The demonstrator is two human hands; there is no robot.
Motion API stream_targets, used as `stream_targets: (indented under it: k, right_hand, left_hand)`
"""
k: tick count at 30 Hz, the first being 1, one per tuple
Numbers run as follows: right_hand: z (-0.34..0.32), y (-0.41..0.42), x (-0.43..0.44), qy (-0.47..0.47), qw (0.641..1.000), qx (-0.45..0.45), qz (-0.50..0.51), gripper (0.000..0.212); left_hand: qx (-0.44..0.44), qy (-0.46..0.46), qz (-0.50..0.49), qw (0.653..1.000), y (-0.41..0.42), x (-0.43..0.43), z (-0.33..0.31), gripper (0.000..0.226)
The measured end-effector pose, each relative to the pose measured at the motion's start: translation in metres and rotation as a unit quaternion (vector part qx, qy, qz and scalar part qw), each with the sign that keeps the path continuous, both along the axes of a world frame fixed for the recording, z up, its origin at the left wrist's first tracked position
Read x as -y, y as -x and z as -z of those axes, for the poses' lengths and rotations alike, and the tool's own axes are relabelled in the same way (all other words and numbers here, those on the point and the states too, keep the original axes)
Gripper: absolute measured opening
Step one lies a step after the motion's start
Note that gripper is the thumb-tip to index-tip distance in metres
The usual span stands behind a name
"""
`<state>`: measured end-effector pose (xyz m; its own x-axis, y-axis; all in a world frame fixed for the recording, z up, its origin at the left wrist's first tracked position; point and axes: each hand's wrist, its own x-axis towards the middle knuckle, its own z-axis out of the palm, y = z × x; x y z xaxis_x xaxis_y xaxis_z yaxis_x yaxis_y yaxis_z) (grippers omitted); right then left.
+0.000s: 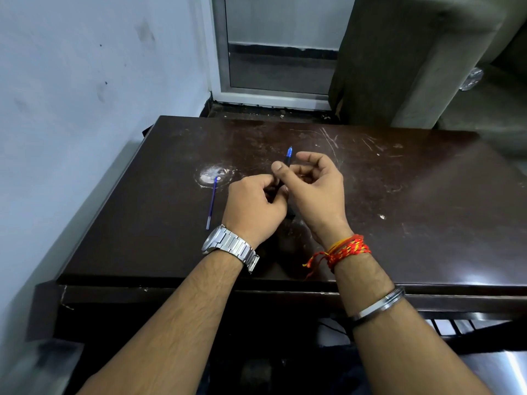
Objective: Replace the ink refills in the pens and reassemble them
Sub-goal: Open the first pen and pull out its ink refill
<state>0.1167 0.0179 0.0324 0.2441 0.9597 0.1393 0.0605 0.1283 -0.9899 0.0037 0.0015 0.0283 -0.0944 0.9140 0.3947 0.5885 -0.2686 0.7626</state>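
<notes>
A dark pen (288, 155) with a translucent blue tip points away from me above the middle of the brown table (413, 223). My left hand (253, 206) grips its lower barrel, and my right hand (310, 183) pinches the upper barrel between thumb and fingers, just below the blue tip. Most of the pen body is hidden by the two hands. A thin blue ink refill (211, 203) lies loose on the table to the left of my left hand, pointing away from me.
A white worn patch (212, 173) marks the tabletop at the refill's far end. A wall runs close along the table's left side. A door frame and a concrete pillar stand beyond the far edge.
</notes>
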Motion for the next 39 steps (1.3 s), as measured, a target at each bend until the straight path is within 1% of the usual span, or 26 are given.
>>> stream_targets:
  k: [3,6,8,11,12,15,16,18,20,23,26,31,35,37,39]
  right_hand:
    - [0.000,0.001,0.001,-0.004,1.000,0.006,0.000,0.029]
    - [-0.001,0.001,-0.001,-0.005,0.999,-0.040,-0.009,0.019]
    - [-0.003,0.001,-0.001,-0.001,0.998,-0.062,-0.013,0.021]
    - [-0.005,0.001,0.001,-0.006,0.999,-0.049,-0.007,0.024]
    - [-0.006,0.001,0.002,-0.006,0.998,-0.056,-0.005,0.024]
    - [-0.008,0.000,0.002,0.009,0.993,-0.114,-0.015,0.017]
    - [-0.009,0.000,0.002,0.008,0.993,-0.113,-0.017,0.017]
    - [-0.009,-0.002,0.003,0.002,0.996,-0.085,-0.014,0.025]
    - [-0.010,-0.003,0.004,0.000,0.997,-0.074,-0.010,0.029]
    - [-0.012,-0.002,0.005,0.003,0.996,-0.086,-0.005,0.030]
    - [-0.013,-0.002,0.005,-0.001,0.993,-0.115,0.000,0.027]
    - [-0.013,-0.003,0.002,-0.024,0.993,-0.109,0.039,0.021]
    - [-0.013,-0.005,0.001,-0.075,0.986,-0.123,0.088,0.019]
    - [-0.014,-0.008,0.000,-0.092,0.980,-0.125,0.122,0.019]
    - [-0.012,-0.011,-0.001,-0.092,0.980,-0.106,0.140,0.018]
  left_hand:
    - [-0.002,-0.005,0.006,1.000,0.000,-0.001,0.000,0.007]
    - [0.013,-0.009,0.010,1.000,-0.001,-0.001,0.002,0.008]
    - [0.017,-0.011,0.013,1.000,-0.002,-0.001,0.003,0.010]
    - [0.022,-0.012,0.013,1.000,-0.002,-0.001,0.003,0.010]
    - [0.021,-0.011,0.013,1.000,-0.002,-0.001,0.003,0.010]
    - [0.016,-0.006,0.013,1.000,-0.002,-0.001,0.004,0.011]
    - [0.017,-0.003,0.013,1.000,-0.002,-0.001,0.003,0.011]
    - [0.014,0.001,0.013,1.000,-0.003,-0.001,0.003,0.010]
    - [0.015,-0.003,0.013,1.000,-0.003,-0.002,0.004,0.010]
    - [0.026,-0.016,0.013,0.999,-0.004,-0.001,0.003,0.011]
    - [0.037,-0.020,0.023,0.999,-0.005,0.000,0.002,0.022]
    - [0.026,-0.007,0.025,0.999,-0.005,-0.001,0.004,0.023]
    - [0.019,0.004,0.020,1.000,-0.002,-0.003,0.007,0.020]
    - [0.025,0.016,0.009,1.000,0.002,-0.006,0.008,0.017]
    - [0.038,0.023,-0.018,0.999,0.007,-0.010,0.009,0.016]
